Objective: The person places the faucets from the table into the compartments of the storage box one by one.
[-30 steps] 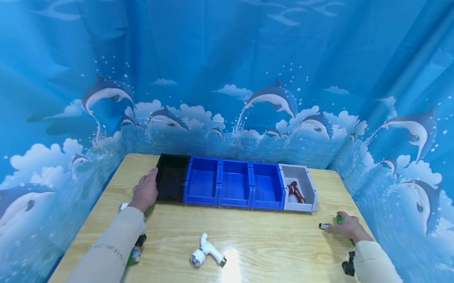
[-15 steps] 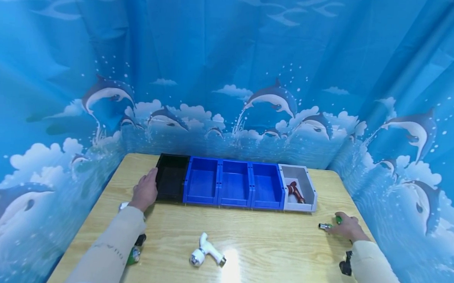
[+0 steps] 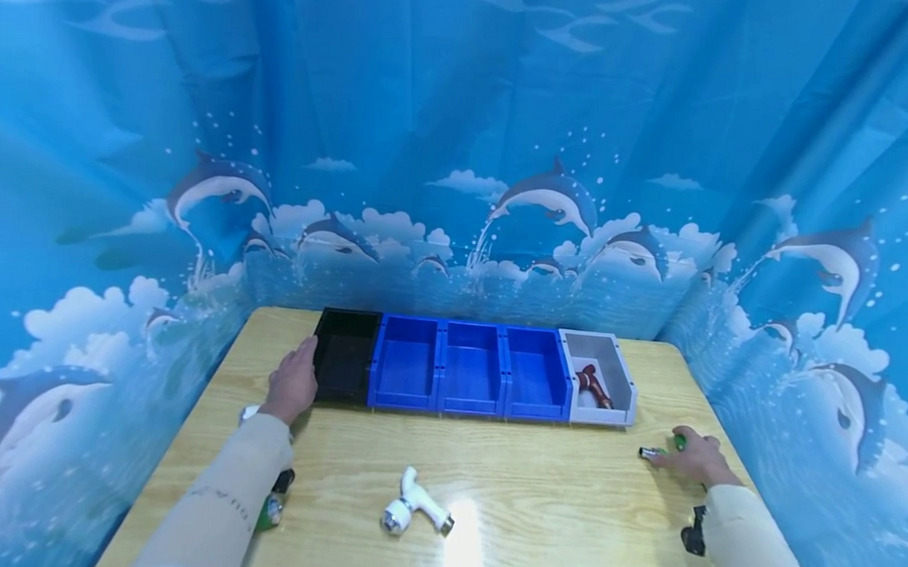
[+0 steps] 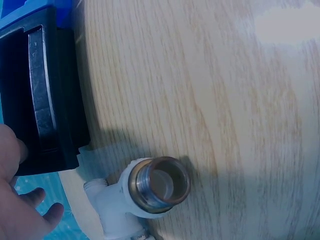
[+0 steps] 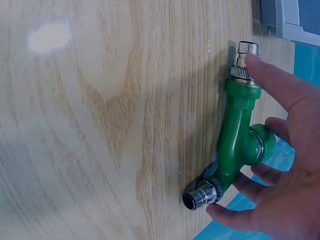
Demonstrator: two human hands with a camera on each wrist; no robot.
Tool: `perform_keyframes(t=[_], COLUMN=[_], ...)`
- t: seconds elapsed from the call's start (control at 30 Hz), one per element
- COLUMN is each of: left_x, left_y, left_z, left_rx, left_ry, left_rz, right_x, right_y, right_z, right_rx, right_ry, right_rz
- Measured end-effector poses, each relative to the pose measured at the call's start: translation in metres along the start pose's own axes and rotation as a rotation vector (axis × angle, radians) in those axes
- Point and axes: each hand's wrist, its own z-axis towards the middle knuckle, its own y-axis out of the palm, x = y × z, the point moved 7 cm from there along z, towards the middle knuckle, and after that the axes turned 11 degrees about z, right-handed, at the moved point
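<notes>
My left hand (image 3: 293, 382) rests against the left side of the black bin (image 3: 344, 355), its fingers relaxed. In the left wrist view, a white tap (image 4: 117, 210) with a threaded metal end lies near this hand, below the bin's corner. At the right of the table, my right hand (image 3: 692, 454) is around a green tap (image 5: 237, 130) with chrome ends. Its thumb touches the upper chrome end in the right wrist view, while the other fingers curl by the knob and the lower end. The tap is close over the wood.
Three blue bins (image 3: 472, 363) and a grey bin (image 3: 601, 380) continue the row; a brown-red tap (image 3: 595, 386) lies in the grey one. Another white tap (image 3: 416, 503) is front centre. A green item (image 3: 269, 512) shows beside the left sleeve. A dolphin-print curtain (image 3: 459, 150) surrounds the table.
My right hand has shifted slightly left and closer around the green tap. The left hand stays at the black bin.
</notes>
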Motion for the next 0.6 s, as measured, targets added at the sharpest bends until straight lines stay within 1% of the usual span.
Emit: perform_keyframes(t=[0.13, 0.4, 0.6], left_x=[0.0009, 0.0006, -0.0006], left_y=[-0.0002, -0.0018, 0.0008], left_z=[0.0001, 0.0024, 0.0032], left_rx=[0.001, 0.028, 0.014], left_ry=[-0.003, 0.005, 0.002], left_rz=[0.001, 0.007, 0.002], right_x=[-0.002, -0.005, -0.0026], right_y=[0.0005, 0.0002, 0.0022], right_z=[-0.0015, -0.0014, 0.0008], right_rx=[0.008, 0.031, 0.038], right_ry=[0.005, -0.011, 0.008], right_rz=[-0.012, -0.036, -0.037])
